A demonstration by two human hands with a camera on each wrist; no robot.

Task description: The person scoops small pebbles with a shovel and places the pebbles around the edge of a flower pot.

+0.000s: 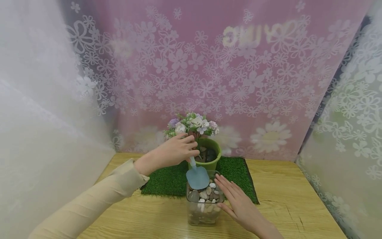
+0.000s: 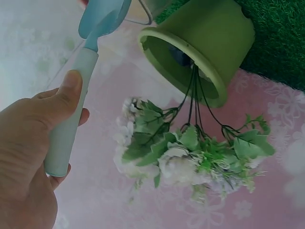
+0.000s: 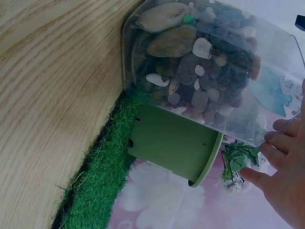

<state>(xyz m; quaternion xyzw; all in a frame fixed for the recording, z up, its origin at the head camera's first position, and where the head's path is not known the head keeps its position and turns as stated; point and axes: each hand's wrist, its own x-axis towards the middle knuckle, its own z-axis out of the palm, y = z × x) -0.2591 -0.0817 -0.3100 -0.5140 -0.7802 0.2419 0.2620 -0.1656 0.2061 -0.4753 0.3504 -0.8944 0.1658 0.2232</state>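
Note:
My left hand [image 1: 176, 149] grips a small trowel by its pale handle [image 2: 71, 114], thumb laid along it. The trowel's blue blade [image 1: 198, 178] points down over the far part of a clear plastic box [image 1: 206, 223]. Pebbles [image 1: 207, 196], grey, brown and white, lie inside the box. At the box's right side is my right hand [image 1: 238, 202], fingers straight, fingertips at the rim in the right wrist view. Just behind the box stands a green flowerpot [image 1: 216, 156] with dark stones inside and white and purple flowers [image 1: 195, 122] rising from it.
A dark-edged mat of artificial grass [image 1: 167, 181] lies under the pot on the wooden table [image 1: 280, 199]. Behind it hangs a pink curtain [image 1: 191, 66] with a flower pattern. Pale sheets enclose the left and right sides.

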